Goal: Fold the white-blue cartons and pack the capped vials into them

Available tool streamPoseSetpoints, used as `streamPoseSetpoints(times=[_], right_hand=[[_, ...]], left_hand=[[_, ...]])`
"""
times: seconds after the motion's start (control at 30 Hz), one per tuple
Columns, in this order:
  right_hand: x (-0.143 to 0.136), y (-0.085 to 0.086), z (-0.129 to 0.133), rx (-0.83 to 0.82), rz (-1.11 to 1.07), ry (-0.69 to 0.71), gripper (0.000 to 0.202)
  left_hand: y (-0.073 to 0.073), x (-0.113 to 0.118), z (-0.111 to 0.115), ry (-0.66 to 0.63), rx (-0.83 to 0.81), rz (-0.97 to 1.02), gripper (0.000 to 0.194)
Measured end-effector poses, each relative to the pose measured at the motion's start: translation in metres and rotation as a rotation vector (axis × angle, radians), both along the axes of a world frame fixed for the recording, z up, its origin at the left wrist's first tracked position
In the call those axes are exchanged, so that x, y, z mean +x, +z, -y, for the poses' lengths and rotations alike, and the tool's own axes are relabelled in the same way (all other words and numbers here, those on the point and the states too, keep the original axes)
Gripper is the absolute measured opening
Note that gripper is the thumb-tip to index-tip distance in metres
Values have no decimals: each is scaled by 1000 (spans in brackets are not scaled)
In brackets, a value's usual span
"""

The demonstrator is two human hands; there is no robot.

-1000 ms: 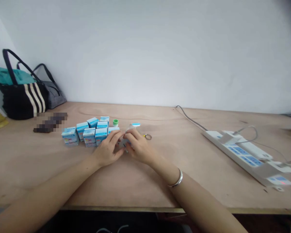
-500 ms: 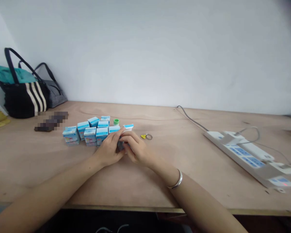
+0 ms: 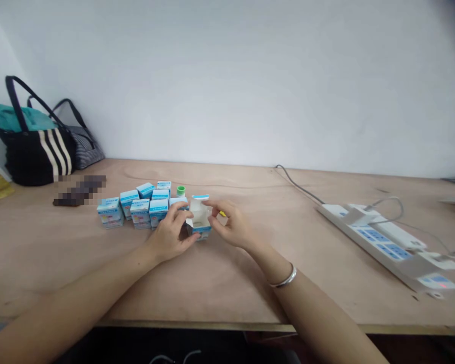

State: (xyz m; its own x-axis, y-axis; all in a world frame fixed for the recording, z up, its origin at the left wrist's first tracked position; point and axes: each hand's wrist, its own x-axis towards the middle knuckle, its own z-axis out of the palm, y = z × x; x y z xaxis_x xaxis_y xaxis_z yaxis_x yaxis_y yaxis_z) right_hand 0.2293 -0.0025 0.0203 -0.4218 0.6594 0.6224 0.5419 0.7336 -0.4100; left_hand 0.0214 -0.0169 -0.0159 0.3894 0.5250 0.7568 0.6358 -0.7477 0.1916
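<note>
A small blue-and-white cardboard box [image 3: 200, 231] stands on the table in front of me, its lid flap raised at the back and its pale inside showing. My left hand [image 3: 170, 233] grips it from the left, thumb along the near side and fingers at the far left edge. On the right, my right hand [image 3: 229, 225] has thumb and forefinger at the box's right upper edge and flap. Just left of this box, several closed boxes of the same kind [image 3: 140, 215] are grouped together. Behind them is a green-topped round container [image 3: 181, 191].
A yellow piece [image 3: 222, 214] shows partly behind my right hand. Farther right lies a white power strip [image 3: 379, 242] with plugs and a grey cable [image 3: 299, 184]. At the left are a pixelated dark object [image 3: 79, 191], a black bag [image 3: 34, 156] and a striped bag [image 3: 86, 146].
My right hand has shifted to the right, away from my left hand. The box's opening, covered by fingers before, now shows. My left hand stays almost in place.
</note>
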Motion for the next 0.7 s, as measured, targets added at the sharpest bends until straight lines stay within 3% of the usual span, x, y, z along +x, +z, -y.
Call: streamPoseSetpoints(times=[0.13, 0.33, 0.43, 0.5, 0.6, 0.7], right_hand=[[0, 1, 3, -72, -47, 7, 41], [-2, -4, -6, -334, -143, 41, 34], [-3, -6, -26, -380, -301, -10, 31], [-6, -5, -45, -367, -279, -70, 29], [-14, -2, -73, -371, -210, -34, 26], [-29, 0, -96, -374, -139, 38, 42]], left_hand=[[7, 0, 5, -9, 134, -100, 31], [9, -1, 5, -100, 105, -145, 33], [5, 0, 3, -64, 107, -117, 25], [3, 0, 3, -22, 110, -117, 21], [4, 2, 6, 18, 105, -127, 18], [6, 2, 8, 24, 102, -136, 17]])
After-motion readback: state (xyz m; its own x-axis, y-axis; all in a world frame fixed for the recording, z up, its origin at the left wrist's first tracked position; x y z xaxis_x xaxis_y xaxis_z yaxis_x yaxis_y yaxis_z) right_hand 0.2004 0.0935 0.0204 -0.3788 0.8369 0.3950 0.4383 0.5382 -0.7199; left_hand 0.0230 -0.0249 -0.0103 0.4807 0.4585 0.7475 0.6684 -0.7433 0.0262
